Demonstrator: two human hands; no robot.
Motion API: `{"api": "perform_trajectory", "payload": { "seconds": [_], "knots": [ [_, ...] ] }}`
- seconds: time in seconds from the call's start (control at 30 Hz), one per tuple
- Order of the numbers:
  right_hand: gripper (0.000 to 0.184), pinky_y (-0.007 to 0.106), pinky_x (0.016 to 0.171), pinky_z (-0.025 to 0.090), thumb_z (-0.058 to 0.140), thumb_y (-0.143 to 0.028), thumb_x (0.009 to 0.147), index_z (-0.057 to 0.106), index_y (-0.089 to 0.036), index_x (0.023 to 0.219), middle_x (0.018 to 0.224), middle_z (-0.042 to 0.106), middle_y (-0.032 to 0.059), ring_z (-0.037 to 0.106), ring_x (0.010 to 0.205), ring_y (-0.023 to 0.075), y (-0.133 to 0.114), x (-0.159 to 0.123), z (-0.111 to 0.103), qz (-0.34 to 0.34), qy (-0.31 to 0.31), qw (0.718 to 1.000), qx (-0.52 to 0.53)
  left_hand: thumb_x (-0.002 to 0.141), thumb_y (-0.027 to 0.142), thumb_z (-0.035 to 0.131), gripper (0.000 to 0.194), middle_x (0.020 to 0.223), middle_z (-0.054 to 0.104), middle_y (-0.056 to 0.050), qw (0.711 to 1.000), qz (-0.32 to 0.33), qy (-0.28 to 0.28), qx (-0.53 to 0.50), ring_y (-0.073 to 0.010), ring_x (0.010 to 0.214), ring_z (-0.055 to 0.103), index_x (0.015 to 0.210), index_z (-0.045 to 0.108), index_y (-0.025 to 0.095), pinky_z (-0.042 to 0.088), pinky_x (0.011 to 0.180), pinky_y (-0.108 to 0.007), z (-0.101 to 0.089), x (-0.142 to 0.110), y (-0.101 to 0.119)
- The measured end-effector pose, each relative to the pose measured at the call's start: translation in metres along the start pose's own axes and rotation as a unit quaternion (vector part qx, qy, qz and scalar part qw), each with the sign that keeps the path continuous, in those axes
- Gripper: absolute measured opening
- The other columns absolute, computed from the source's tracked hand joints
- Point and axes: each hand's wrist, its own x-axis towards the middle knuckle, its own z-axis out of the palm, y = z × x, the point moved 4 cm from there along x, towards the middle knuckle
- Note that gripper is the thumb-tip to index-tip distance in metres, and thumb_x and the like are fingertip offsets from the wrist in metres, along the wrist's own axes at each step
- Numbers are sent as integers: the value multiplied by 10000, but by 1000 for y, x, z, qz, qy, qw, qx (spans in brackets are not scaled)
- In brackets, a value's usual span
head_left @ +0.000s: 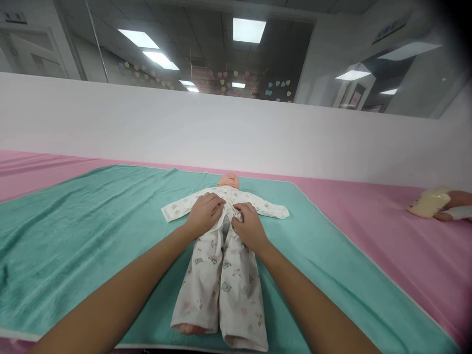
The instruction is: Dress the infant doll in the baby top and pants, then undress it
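Observation:
A baby doll lies on its back, dressed in a white long-sleeved baby romper printed with small animals. Both sleeves are spread out sideways, and a bit of one foot shows below a trouser leg. My left hand rests on the chest and belly part, its fingers closed on the front edge of the cloth. Opposite it, my right hand pinches the other front edge near the thin ties. Between the hands the front gapes a little, showing something grey. My fingers partly hide the ties.
Under the doll lies a teal towel over a pink sheet. A white wall with a glass window above it borders the far side. At the far right is a pale yellow item touching something skin-toned, cut off by the frame.

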Motion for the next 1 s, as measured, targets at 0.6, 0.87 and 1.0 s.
{"api": "perform_trajectory", "payload": {
  "seconds": [0.6,0.87,1.0],
  "knots": [
    [220,300,743,364,471,-113,760,671,-204,771,819,512,51,429,851,189,-19,1,-18,-60,26,981,-185,816,371,516,160,702,568,30,989,-98,-100,-50,-149,645,500,799,499,212,287,559,-259,-3,2,16],
    [152,257,605,337,419,-163,760,560,-194,710,699,537,4,461,662,139,-16,-1,-11,12,-12,997,-75,797,371,499,173,684,552,20,957,-187,-95,-201,-142,642,502,813,556,209,351,565,-244,-2,-1,16],
    [125,243,550,335,451,-247,733,567,-202,744,612,532,-26,457,567,126,-3,1,-10,120,-29,990,70,809,371,473,200,768,583,4,930,-195,-65,-305,-143,719,533,842,574,201,411,646,-252,-3,-2,15]
  ]
}}
